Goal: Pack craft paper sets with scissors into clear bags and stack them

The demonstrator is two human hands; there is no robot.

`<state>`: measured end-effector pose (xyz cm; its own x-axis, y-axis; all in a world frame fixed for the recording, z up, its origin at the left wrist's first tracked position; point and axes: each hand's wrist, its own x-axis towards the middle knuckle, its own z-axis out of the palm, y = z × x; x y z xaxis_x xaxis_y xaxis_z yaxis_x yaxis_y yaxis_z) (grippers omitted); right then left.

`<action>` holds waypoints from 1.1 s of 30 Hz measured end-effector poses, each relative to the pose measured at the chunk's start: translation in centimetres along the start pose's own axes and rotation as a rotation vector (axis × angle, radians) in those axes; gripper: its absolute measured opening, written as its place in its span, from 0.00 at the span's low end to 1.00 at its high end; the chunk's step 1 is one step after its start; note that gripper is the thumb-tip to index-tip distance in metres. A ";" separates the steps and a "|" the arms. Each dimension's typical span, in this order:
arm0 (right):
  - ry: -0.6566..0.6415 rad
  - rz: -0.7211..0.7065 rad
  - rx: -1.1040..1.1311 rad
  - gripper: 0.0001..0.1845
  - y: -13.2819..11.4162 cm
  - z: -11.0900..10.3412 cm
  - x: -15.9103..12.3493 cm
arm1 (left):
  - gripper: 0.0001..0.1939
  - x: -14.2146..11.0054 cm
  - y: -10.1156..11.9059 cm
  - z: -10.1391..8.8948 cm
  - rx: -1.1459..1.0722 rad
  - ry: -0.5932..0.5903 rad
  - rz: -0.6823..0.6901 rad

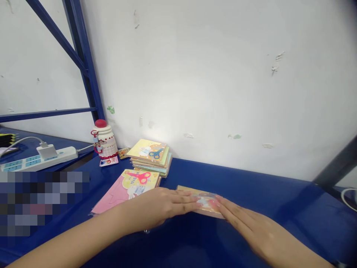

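A small picture book [205, 201] lies flat on the blue surface [281, 227], in front of the wall and just right of a larger pink book [125, 195]. It is thin and squarish, with a tan border and a glossy, shiny cover. The cover seems to show a pink and white picture, but glare and fingers hide most of it, so the picture can't be made out. Its near edge is also partly hidden.

The left hand [158, 208] and the right hand [251, 227] come in from opposite sides, palms down. Both are spread flat with the fingers straight and close together, and neither is pinching anything. The left fingertips [192, 204] rest on the book's left end, and the right fingertips [219, 203] rest on its right end. The hands nearly meet over the cover.

Just behind them sits a stack of picture books [149, 156] with a scissors drawing on top. Farther left stand a red-capped bottle [105, 140] and a white power strip [39, 158]. A pixelated patch [41, 203] hides the surface at lower left.
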<state>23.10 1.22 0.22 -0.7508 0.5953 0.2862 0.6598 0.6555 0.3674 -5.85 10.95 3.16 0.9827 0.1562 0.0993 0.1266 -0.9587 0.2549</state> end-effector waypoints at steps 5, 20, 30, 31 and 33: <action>0.062 0.076 -0.043 0.44 2.3 4.1 1.7 | 0.28 1.2 -3.9 1.2 0.194 0.057 -0.158; 0.042 0.182 0.157 0.31 10.2 11.8 2.6 | 0.38 -2.4 -14.0 -1.6 0.386 0.192 -0.657; -0.040 0.316 0.304 0.27 8.7 9.6 1.2 | 0.24 -2.4 -11.7 -1.6 0.375 0.250 -0.633; -0.046 0.341 0.318 0.27 8.6 9.5 1.3 | 0.24 -2.4 -11.7 -1.7 0.370 0.269 -0.644; -0.059 0.398 0.342 0.28 8.4 9.6 1.7 | 0.24 -2.5 -11.5 -2.0 0.354 0.299 -0.663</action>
<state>27.65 12.18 -4.66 -0.4439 0.8476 0.2908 0.8732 0.4820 -0.0722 -9.99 22.09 1.88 0.6165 0.7279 0.3002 0.7552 -0.6546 0.0362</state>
